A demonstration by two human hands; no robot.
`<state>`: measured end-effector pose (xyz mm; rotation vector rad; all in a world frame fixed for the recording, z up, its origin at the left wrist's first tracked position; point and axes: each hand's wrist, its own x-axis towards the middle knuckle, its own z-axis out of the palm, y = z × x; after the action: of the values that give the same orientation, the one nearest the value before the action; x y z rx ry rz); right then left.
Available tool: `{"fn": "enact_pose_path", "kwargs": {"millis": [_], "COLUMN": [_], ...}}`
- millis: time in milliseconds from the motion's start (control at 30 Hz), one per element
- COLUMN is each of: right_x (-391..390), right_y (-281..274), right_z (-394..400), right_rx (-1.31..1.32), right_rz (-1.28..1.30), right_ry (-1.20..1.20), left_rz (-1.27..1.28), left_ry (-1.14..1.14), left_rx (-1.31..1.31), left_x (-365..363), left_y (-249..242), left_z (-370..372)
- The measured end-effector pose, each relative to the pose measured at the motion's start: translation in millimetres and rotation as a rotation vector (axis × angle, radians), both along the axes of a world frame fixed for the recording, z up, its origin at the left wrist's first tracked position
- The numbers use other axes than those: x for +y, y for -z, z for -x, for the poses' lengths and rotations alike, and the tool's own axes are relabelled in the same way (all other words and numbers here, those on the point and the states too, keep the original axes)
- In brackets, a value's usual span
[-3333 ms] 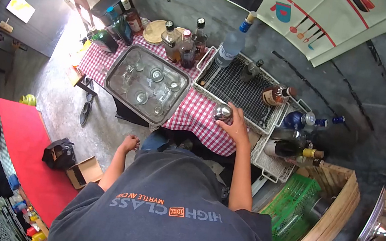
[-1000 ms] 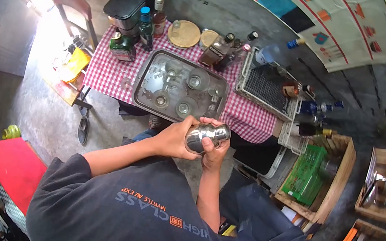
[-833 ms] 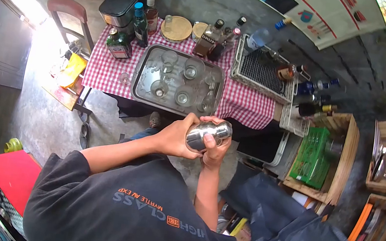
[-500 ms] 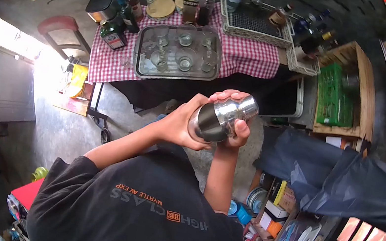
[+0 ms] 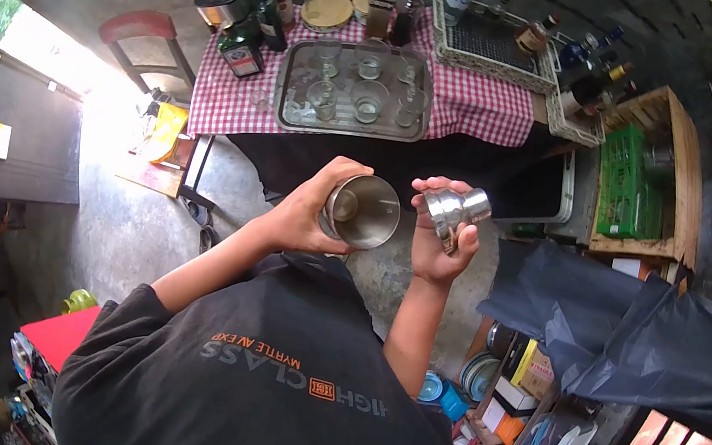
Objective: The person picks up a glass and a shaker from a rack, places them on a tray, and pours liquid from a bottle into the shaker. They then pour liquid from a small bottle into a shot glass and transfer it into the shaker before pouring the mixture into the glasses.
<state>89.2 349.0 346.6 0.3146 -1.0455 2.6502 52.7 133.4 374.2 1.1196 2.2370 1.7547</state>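
Observation:
My left hand [image 5: 303, 213] is wrapped round a steel shaker tin [image 5: 378, 217], its open mouth tilted towards the camera. Some liquid seems to lie at the bottom of the tin, but I cannot make it out well. In my right hand [image 5: 440, 265] is the shiny metal shaker top [image 5: 461, 211], its narrow capped end pointing up and right. The tin and the top are apart, with a gap between my two hands. Beyond them, a grey tray [image 5: 286, 83] on the table carries several clear glasses [image 5: 369, 100].
A red checked tablecloth [image 5: 482, 117] covers the table ahead. Bottles [image 5: 242, 51] stand at its back left, with more bottles [image 5: 381, 7] behind the tray. A wicker basket [image 5: 490, 63] sits back right, near a green crate [image 5: 628, 185]. Dark plastic sheeting [image 5: 626, 327] lies at right.
The shaker has come apart: my left hand has drawn the tin slightly left and turned its mouth towards the camera, while my right hand keeps the top. The view has shifted slightly left.

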Motion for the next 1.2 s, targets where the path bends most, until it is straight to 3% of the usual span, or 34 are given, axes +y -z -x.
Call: {"fn": "enact_pose_path", "kwargs": {"millis": [100,200,367,467,700,833,967,1067,1200], "right_x": [-15,-34,-77,-106,-171,-205,-221,-223,-224], "right_y": [12,18,23,22,47,57,64,75,70], "right_z": [14,27,57,77,130,156,167,175,185], "right_rx": [-0.036,-0.108,-0.199,-0.263,-0.350,-0.387,-0.562,-0.559,-0.584], "right_rz": [0.010,-0.029,-0.124,-0.104,-0.262,-0.345,-0.419,-0.579,-0.642], "right_ry": [-0.058,-0.107,-0.171,-0.194,-0.161,-0.118,-0.044,-0.044,0.024], "left_rz": [0.025,0.165,0.170,0.300,0.203,0.094,0.145,0.300,0.276], "left_ry": [-0.187,-0.293,-0.410,-0.457,-0.381,-0.351,-0.370,-0.257,-0.241], "left_rx": [-0.165,-0.176,-0.262,-0.157,-0.344,-0.327,-0.206,-0.171,-0.205], "left_x": [-17,-46,-97,-132,-198,-222,-233,-238,-229], "left_y": [9,14,33,46,84,109,110,113,128], "left_z": [-4,3,27,53,121,149,169,189,210]}}
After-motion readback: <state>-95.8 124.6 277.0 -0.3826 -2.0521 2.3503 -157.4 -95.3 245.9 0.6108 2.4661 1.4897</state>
